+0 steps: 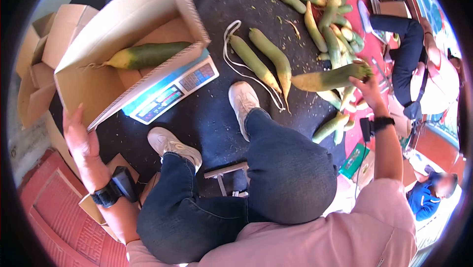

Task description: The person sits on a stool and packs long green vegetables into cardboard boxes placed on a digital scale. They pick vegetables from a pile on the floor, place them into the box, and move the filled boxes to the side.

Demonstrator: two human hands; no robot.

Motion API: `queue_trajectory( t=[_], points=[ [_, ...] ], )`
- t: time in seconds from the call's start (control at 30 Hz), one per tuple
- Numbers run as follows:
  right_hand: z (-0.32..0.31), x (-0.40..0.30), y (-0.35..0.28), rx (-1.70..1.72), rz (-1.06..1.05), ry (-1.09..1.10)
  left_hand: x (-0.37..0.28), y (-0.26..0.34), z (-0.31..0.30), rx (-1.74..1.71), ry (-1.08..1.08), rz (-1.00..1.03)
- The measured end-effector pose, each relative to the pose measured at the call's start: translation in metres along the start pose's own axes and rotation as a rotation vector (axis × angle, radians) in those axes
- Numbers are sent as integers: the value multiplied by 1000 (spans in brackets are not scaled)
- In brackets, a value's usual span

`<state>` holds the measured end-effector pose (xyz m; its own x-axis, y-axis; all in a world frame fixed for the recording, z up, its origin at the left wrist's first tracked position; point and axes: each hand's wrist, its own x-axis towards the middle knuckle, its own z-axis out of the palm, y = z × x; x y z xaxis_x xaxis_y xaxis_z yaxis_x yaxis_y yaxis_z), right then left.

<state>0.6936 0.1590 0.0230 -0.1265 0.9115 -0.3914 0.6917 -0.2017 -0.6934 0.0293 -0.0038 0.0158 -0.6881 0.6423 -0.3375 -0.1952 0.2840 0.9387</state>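
My right hand [369, 86] grips a large green radish [329, 77] by its leafy end, its pale tip pointing left. With my left hand [82, 134] I touch the near corner of an open cardboard box [88, 86]. Inside the box lies one green radish [151, 55]. The box rests on a digital scale [173, 95], whose display and keypad face me. Between the box and my right hand, two more radishes [271, 54] lie on the dark floor mat [218, 134], beside a looped white cord [226, 54].
A heap of green radishes [330, 15] spreads across the mat and red floor at upper right. Empty cardboard boxes [64, 38] stand at left, near a red carved door panel [74, 211]. Two people sit at right, one in dark trousers [401, 52], one in a blue jacket [425, 196].
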Motion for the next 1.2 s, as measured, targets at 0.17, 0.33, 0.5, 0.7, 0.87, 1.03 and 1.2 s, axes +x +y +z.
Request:
queue_trajectory(
  t=[0.17,0.33,0.5,0.7,0.87,1.03,1.2],
  points=[
    [-18,-2,-125,419,-319,63,-9,-1,26,17,39,131],
    [25,13,-249,702,-402,-44,-12,0,31,81,32,149],
    [119,24,-347,305,-532,-160,-9,-2,28,-102,-26,174],
    [248,52,-396,59,-575,-422,-10,-4,28,-100,-40,224],
    [315,73,-386,-10,-105,-635,-12,-6,29,-58,-29,249],
    [332,96,-369,-689,-153,-919,-12,-4,31,-78,-20,272],
    [353,120,-376,-1404,-489,-1084,-11,-5,28,-31,-11,247]
  ],
)
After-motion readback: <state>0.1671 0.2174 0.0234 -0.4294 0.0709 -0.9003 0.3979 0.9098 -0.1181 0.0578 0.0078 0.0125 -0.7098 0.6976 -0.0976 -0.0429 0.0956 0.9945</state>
